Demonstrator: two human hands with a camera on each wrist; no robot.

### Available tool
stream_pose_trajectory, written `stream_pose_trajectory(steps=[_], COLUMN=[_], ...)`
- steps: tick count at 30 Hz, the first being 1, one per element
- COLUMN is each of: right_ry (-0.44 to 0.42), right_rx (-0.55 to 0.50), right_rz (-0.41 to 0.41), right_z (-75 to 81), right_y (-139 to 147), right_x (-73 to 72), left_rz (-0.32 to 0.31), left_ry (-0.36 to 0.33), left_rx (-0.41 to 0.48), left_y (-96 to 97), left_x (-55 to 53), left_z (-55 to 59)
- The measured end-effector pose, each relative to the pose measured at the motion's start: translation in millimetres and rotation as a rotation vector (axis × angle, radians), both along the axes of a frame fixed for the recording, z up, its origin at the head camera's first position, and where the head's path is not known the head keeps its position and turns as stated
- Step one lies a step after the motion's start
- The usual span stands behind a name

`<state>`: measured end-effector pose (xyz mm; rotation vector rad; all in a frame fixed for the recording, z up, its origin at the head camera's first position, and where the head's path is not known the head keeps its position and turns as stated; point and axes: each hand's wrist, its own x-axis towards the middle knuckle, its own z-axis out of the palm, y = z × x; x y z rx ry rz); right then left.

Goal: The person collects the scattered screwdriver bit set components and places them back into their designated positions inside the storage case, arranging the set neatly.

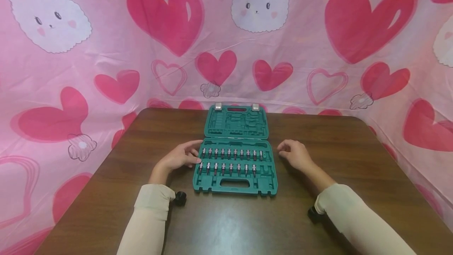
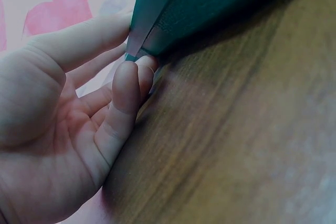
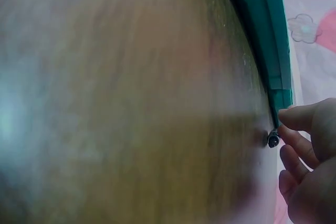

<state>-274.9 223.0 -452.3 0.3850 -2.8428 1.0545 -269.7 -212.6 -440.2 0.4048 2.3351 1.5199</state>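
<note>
A green bit socket case [image 1: 244, 186] lies unfolded on the table, with two rows of small silver bit sockets [image 1: 229, 153] in its near half. My left hand [image 1: 178, 157] rests against the case's left side. Its thumb [image 2: 89, 38] touches the rim and the other fingers bend loosely beside it. Just off the right side is my right hand [image 1: 295, 154], fingers bent. In the right wrist view, thumb and forefinger pinch a small dark bit socket [image 3: 273, 139], seen nearly end-on. The head view hides that piece behind the fingers.
The case lid [image 1: 236, 123] lies back on the far side, with moulded hollows and two metal latches [image 1: 218, 106]. Slots at the right end of both rows hold no sockets. Behind the brown wooden table [image 1: 226, 223] hangs a pink cloth [image 1: 226, 38] with hearts and rabbits.
</note>
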Motion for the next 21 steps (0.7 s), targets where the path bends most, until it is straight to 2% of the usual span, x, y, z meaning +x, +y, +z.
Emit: stream_pose_trajectory(steps=[11, 21], right_ry=[-0.007, -0.044], right_rx=[0.015, 0.036], right_rz=[-0.034, -0.028], right_z=[0.0, 4.8], right_y=[6.2, 13.0], right_x=[-3.0, -8.1], left_rz=[0.014, 0.020], left_ry=[-0.008, -0.007], left_rx=[-0.005, -0.013], left_y=[0.2, 0.3], left_x=[-2.0, -1.9], left_z=[-2.9, -3.1])
